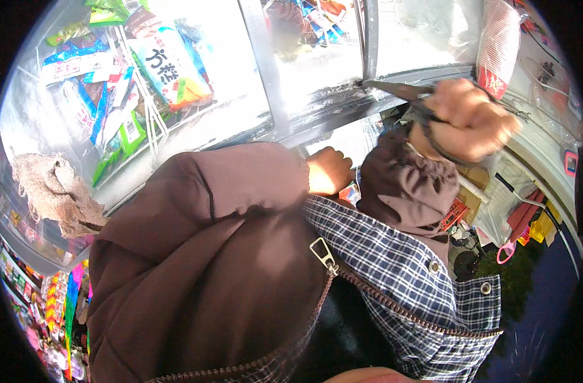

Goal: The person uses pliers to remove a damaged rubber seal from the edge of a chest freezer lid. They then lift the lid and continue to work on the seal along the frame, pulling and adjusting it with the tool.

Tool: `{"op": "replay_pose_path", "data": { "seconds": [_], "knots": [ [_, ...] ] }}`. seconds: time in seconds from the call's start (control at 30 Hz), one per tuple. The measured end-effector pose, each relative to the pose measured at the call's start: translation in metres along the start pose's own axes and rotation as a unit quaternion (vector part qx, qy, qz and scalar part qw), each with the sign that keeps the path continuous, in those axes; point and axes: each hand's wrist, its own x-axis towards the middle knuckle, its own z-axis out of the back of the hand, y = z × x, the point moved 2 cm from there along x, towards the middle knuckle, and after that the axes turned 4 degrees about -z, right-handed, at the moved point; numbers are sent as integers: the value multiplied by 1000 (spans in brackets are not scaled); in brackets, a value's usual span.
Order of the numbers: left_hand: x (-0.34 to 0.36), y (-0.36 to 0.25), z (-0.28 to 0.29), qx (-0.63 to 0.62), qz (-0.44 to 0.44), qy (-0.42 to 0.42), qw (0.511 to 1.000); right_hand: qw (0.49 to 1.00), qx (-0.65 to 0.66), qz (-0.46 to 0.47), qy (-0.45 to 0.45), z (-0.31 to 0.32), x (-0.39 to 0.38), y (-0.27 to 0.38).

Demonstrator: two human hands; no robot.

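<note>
My right hand [470, 118], a little blurred, is wrapped round a pair of dark scissors [403, 90]. The blades point left, and their tip meets or nearly meets the worn, dirty grey frame [336, 102] of a chest freezer's glass lid. Below that frame, close in front of my body, my left hand [330, 171] has its fingers curled. Whatever it may hold is hidden. Brown sleeves cover both my forearms.
Packaged ice creams [170, 70] lie in white wire baskets inside the freezer at left. A beige cloth [59, 191] hangs over its near-left corner. Stacked plastic cups [497, 45] stand at far right. Colourful goods [55, 300] fill the lower left.
</note>
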Motion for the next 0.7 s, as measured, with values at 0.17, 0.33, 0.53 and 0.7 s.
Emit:
{"op": "replay_pose_path", "data": {
  "seconds": [0.17,0.33,0.53,0.7],
  "knots": [
    [4,1,5,-14,98,131,986,986,-147,-54,-47,-9,-5,-12],
    [-2,5,-13,56,-73,-48,995,992,-44,-83,-84,0,7,-8],
    [-5,14,-26,54,-128,-194,971,954,-5,-233,-187,32,-5,-34],
    [-6,13,-24,94,-153,-223,958,962,-14,-224,-157,40,-6,-42]
  ]
}}
